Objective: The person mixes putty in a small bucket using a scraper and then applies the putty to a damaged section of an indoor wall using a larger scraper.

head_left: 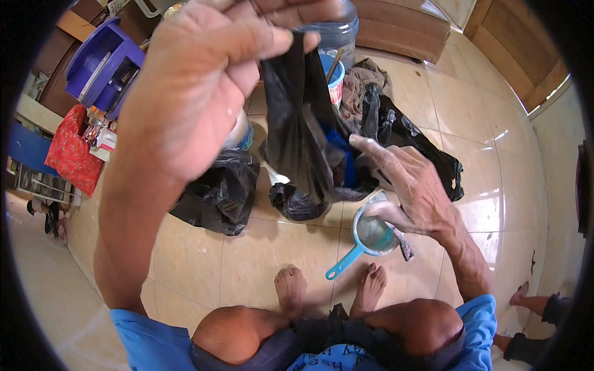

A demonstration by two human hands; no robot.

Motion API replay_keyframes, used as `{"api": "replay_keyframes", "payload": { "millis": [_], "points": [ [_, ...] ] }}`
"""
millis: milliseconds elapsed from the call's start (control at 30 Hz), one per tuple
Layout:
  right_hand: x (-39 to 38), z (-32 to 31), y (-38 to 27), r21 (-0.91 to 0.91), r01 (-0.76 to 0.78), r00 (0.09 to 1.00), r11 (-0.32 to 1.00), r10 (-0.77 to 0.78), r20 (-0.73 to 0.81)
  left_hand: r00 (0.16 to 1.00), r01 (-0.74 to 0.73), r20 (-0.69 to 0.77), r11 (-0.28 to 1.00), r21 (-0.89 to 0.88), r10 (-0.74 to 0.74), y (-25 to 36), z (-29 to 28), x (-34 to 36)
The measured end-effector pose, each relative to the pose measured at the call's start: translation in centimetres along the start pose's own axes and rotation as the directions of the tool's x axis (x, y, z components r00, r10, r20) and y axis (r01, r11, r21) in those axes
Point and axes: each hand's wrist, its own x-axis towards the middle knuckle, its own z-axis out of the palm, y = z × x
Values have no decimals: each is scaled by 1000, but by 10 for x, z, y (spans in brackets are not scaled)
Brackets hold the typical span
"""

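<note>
My left hand (201, 86), raised high and close to the camera, pinches the top of a black plastic bag (294, 117) between thumb and fingers. The bag hangs down, with something blue (343, 161) showing at its opening on the right side. Beside that opening is my right hand (414, 185), fingers apart and slightly blurred; its index fingertip is close to the bag, and I cannot tell if they touch. Below my right hand, a turquoise dipper (345, 262) with a handle rests on the floor, holding something pale.
Black plastic bags lie to the left (219, 198) and right (427, 142) on the tiled floor (192, 260). Behind stand a blue-and-white bucket (335, 86) and crumpled cloth (365, 86). A purple plastic rack (102, 65) and red patterned bag (73, 148) are far left. Another person's legs (538, 303) show at right.
</note>
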Motion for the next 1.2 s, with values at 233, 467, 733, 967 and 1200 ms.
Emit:
{"api": "replay_keyframes", "payload": {
  "millis": [233,467,733,967,1200],
  "points": [
    [65,-47,47,-1,58,939,998,-55,-339,997,-78,29,860,505,73,23,-12,71],
    [172,-71,120,166,-98,971,981,131,-202,938,-228,346,771,595,11,-37,-94,200],
    [246,-20,192,100,-112,954,989,135,-267,967,-149,256,771,619,-19,-111,-153,252],
    [247,57,254,-71,-225,950,972,202,-239,875,-336,402,259,906,-270,-172,-198,254],
    [132,-28,237,-136,-262,931,956,213,-297,912,-365,410,431,825,-14,-113,-146,225]
  ]
}}
